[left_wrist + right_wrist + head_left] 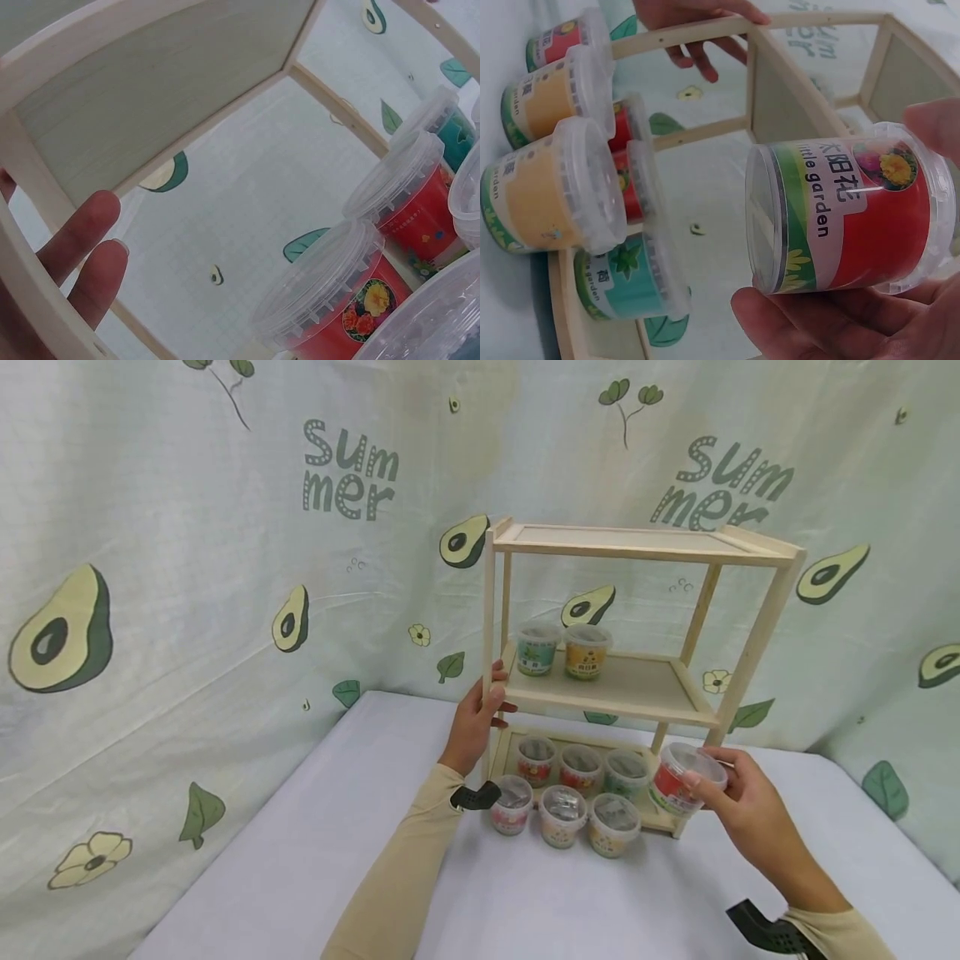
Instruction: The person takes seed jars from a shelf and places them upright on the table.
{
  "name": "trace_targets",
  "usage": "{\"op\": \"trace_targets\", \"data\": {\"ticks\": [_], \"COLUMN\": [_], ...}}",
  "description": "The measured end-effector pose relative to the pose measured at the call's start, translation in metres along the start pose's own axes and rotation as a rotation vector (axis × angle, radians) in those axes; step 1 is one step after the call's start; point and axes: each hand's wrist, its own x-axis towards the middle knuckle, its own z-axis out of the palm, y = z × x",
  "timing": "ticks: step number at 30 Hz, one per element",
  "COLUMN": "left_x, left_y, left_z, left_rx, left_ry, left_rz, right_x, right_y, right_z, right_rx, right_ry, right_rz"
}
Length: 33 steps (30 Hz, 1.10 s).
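My right hand (757, 810) wraps a red-labelled "little garden" plastic cup (847, 214), thumb near the rim of its clear lid (939, 210), fingers along the opposite side. The cup hangs tilted above the table (360, 860), just by the right front post (757, 643) of the wooden rack (645, 553). I expect it to be light, its smooth wall slippery and likely to dent under a hard squeeze; just below the lid should be stiffest to hold. My left hand (472, 720) curls around the left front post (488, 610).

Middle shelf (645, 681): apparent room rightward
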Motion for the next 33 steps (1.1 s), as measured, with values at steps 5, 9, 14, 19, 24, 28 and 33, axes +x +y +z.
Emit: {"op": "trace_targets", "data": {"ticks": [5,9,14,19,24,28,33], "left_x": [0.0,0.001,0.001,0.001,0.003,0.002,0.001], "left_y": [0.002,0.003,0.003,0.002,0.003,0.002,0.0], "left_z": [-0.001,-0.002,-0.003,0.0,0.0,0.0,-0.001], "left_rx": [0.001,0.001,0.005,-0.004,0.005,0.002,0.003], "left_ry": [0.0,-0.003,-0.009,-0.015,-0.013,-0.008,0.001], "left_rz": [-0.001,0.002,-0.007,0.001,-0.008,0.001,0.01], "right_x": [-0.001,0.0,-0.002,-0.004,-0.005,-0.006,-0.006], "right_y": [0.009,0.013,0.018,0.023,0.029,0.033,0.04], "right_z": [0.001,0.003,0.006,0.002,0.002,0.005,0.007], "right_rx": [-0.011,-0.002,-0.048,-0.169,-0.176,-0.133,-0.12], "right_ry": [-0.032,-0.06,-0.096,-0.122,-0.208,-0.262,-0.293], "right_rz": [0.034,0.058,0.099,0.118,0.13,0.105,0.098]}}
